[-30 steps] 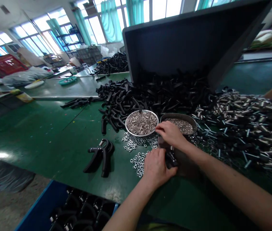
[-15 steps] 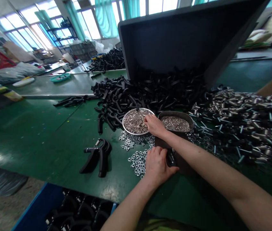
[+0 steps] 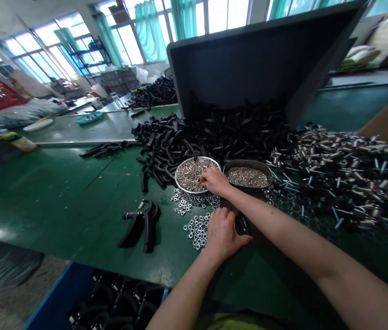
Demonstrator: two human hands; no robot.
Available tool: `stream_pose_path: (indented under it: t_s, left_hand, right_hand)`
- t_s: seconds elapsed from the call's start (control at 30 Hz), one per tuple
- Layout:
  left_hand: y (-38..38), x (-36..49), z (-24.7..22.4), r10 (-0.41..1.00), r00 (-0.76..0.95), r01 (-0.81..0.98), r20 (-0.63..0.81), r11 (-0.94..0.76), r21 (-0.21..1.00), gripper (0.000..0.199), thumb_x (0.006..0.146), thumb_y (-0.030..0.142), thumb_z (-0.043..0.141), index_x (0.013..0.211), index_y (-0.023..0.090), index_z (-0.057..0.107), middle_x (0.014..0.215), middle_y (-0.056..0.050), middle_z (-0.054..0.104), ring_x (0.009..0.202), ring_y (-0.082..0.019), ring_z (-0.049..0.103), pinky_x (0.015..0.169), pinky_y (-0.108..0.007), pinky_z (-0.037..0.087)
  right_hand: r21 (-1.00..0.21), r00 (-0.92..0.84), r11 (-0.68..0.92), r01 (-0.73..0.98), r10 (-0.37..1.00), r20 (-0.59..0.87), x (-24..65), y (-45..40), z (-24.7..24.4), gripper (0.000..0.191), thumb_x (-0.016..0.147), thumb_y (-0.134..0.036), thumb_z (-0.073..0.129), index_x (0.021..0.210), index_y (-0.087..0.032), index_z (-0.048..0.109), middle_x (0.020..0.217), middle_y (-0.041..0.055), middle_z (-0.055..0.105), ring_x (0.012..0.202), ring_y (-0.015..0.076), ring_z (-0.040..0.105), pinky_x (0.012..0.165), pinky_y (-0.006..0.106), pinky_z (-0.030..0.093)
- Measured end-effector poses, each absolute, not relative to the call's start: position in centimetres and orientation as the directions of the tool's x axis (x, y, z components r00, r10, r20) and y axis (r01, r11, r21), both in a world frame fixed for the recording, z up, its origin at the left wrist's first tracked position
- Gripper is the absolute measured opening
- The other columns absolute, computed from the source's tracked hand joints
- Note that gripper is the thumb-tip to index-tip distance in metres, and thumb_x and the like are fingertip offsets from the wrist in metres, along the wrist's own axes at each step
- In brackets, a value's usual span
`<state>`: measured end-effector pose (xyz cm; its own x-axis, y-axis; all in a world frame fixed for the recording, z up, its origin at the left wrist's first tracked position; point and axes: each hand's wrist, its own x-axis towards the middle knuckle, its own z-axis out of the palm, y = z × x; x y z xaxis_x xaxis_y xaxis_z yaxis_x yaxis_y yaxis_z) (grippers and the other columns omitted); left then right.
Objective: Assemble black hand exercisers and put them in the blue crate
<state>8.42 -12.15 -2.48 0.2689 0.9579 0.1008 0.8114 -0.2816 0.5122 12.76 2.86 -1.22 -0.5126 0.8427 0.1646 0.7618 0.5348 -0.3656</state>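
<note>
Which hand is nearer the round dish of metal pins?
Right. The right hand is over the right side of the round dish; the left hand is apart from it, nearer the person, holding a black part.

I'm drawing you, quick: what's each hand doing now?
Left hand: closed on a black part.
Right hand: bent over the bowl of pins; can't tell if it's holding any.

Tabletop [image 3: 59, 201]: dish [image 3: 176, 178] of pins [image 3: 190, 175] mid-front, tin [image 3: 247, 163] just right of it, loose nuts [image 3: 199, 231] in front, hand grip [image 3: 149, 229] left of the nuts. Handle pile [image 3: 166, 142] behind dish and tin, running into the tipped bin [image 3: 242, 68]; metal parts heap [image 3: 341, 151] far right. Crate [image 3: 47, 300] below the front edge, left.
</note>
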Motion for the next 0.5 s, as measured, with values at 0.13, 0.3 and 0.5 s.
stream_pose_path:
  t_s: [0.13, 0.3, 0.5]
  left_hand:
    - [-12.1, 8.3, -2.3, 0.954, 0.281, 0.804, 0.108, -0.295, 0.515, 0.058, 0.055, 0.049, 0.078, 0.102, 0.019, 0.060, 0.101, -0.008, 0.059, 0.096, -0.028, 0.052, 0.085, -0.042, 0.043]
    - [-12.0, 8.1, -2.7, 0.945, 0.306, 0.798, 0.114, -0.320, 0.511, 0.060, 0.054, 0.051, 0.078, 0.102, 0.018, 0.062, 0.100, -0.009, 0.060, 0.096, -0.028, 0.053, 0.085, -0.041, 0.043]
    - [-11.8, 7.8, -2.9, 0.935, 0.331, 0.782, 0.125, -0.346, 0.518, 0.056, 0.055, 0.045, 0.079, 0.103, 0.021, 0.060, 0.104, -0.008, 0.060, 0.101, -0.028, 0.052, 0.088, -0.041, 0.041]
  right_hand:
    - [-0.454, -0.457, 0.490, 0.744, 0.869, 0.189, 12.5, 2.8, -0.8, 0.006, 0.078, -0.016, 0.059, 0.077, -0.016, 0.065, 0.087, 0.0069, 0.066, 0.090, 0.0194, 0.054, 0.081, 0.031, 0.039]
    - [-0.586, -0.387, 0.440, 0.680, 0.895, 0.224, 15.3, 0.6, 1.4, 0.016, 0.084, -0.016, 0.050, 0.097, -0.015, 0.060, 0.087, 0.0047, 0.067, 0.080, 0.0140, 0.059, 0.073, 0.026, 0.042]
    - [-0.881, -0.354, 0.223, 0.417, 0.933, 0.068, 22.9, -5.4, 1.6, 0.015, 0.083, -0.023, 0.052, 0.092, -0.017, 0.062, 0.080, 0.0020, 0.067, 0.071, 0.0138, 0.062, 0.069, 0.028, 0.046]
